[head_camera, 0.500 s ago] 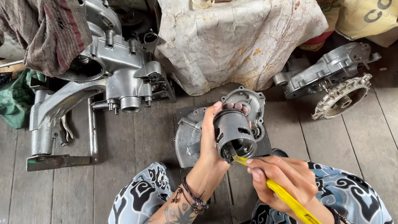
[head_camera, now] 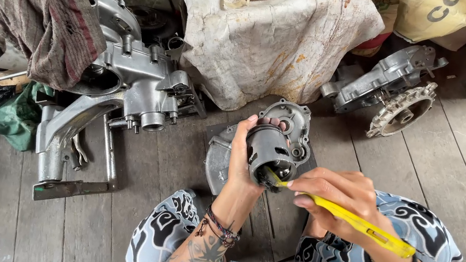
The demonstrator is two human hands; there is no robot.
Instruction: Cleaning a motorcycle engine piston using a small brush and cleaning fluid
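My left hand [head_camera: 243, 160] grips a dark grey metal cylinder [head_camera: 269, 151], a hollow engine part, with its open end turned toward me. My right hand [head_camera: 336, 196] holds a yellow-handled brush [head_camera: 359, 222]. The brush's dark bristle end sits inside the cylinder's opening. Both hands hover above my knees, which are covered in blue and black patterned cloth. A flat grey engine cover [head_camera: 293, 123] lies on the wooden floor just behind the cylinder.
A large silver engine casing [head_camera: 127, 76] with a brown rag [head_camera: 46, 13] draped over it stands at left. A stained white cloth [head_camera: 274, 35] covers a block at the top centre. Another engine part with a toothed wheel [head_camera: 398, 110] lies at right.
The brush end has moved a little deeper into the cylinder's opening. The left hand still holds the cylinder in much the same place.
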